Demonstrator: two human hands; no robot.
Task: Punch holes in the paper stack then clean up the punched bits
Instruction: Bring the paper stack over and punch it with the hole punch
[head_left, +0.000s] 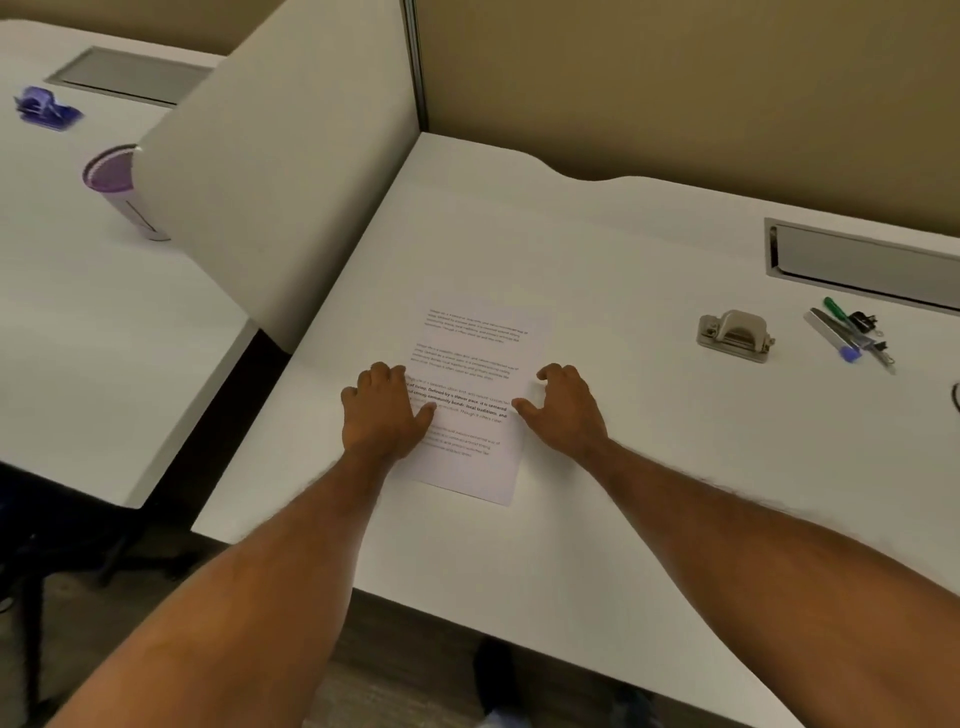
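Observation:
A stack of white printed paper lies flat on the white desk, slightly turned. My left hand rests on the stack's left edge, palm down with the fingers curled over the margin. My right hand sits at the right edge, thumb and fingertips touching the paper's side. Neither hand has lifted the stack. A metal hole punch stands on the desk far to the right of the paper, well apart from both hands.
Pens, a green-handled tool and binder clips lie right of the punch. A metal cable tray is set in the desk behind them. A white divider panel stands at left; beyond it, a purple cup and purple object.

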